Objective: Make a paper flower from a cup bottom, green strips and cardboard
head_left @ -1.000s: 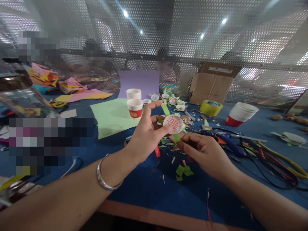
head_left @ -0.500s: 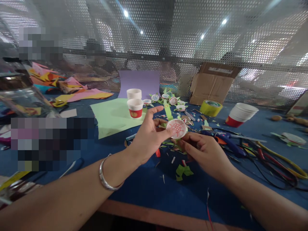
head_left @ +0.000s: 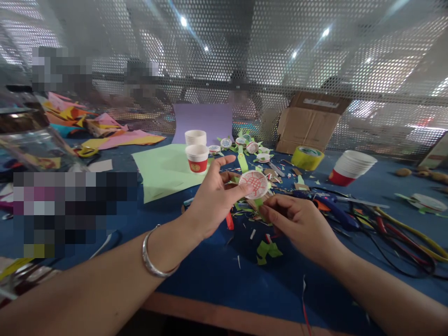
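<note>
At frame centre, paper disc (head_left: 255, 184) pinched by left hand (head_left: 213, 200), raised slightly since before, green strip (head_left: 258, 203) gripped beneath by right hand (head_left: 301, 224)

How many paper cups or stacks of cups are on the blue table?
3. One red-banded cup stands on the green sheet; a white cup stands just behind it; a stack lies tipped, right of the yellow tape roll. Others may be hidden.

The left hand (head_left: 213, 203) pinches a small round white paper disc with a red pattern (head_left: 254, 184); the right hand (head_left: 303, 224) fingers its green paper strip (head_left: 258, 203) over the blue table (head_left: 224, 270).
</note>
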Demonstrator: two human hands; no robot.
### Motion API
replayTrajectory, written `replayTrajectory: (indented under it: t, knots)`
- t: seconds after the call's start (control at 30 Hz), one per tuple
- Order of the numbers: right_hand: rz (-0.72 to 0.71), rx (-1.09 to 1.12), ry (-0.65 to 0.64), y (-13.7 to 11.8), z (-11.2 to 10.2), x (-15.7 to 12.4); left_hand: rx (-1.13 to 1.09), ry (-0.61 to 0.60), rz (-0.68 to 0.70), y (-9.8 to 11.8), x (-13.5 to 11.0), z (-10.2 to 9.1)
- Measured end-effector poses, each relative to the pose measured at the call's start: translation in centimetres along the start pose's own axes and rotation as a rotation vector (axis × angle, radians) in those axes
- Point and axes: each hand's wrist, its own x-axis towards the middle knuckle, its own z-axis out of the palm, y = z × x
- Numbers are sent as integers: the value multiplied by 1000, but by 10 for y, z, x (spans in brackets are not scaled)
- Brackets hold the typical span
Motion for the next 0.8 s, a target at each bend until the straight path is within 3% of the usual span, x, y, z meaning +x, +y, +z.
replayTrajectory:
  t: [0.27, 0.43, 0.57, 0.8]
  knots:
    - [40, -10, 13, 0, 0, 0, 59, -15, -32, -4, -2, 1]
    - [19, -13, -2, 0, 1, 1, 25, 11, 18, -2, -1, 1]
    - [20, -29, 9, -1, 1, 1, 48, -5, -32, -3, -1, 0]
    - [6, -39, 0, -3, 1, 1, -78, 52, -72, 0, 2, -1]
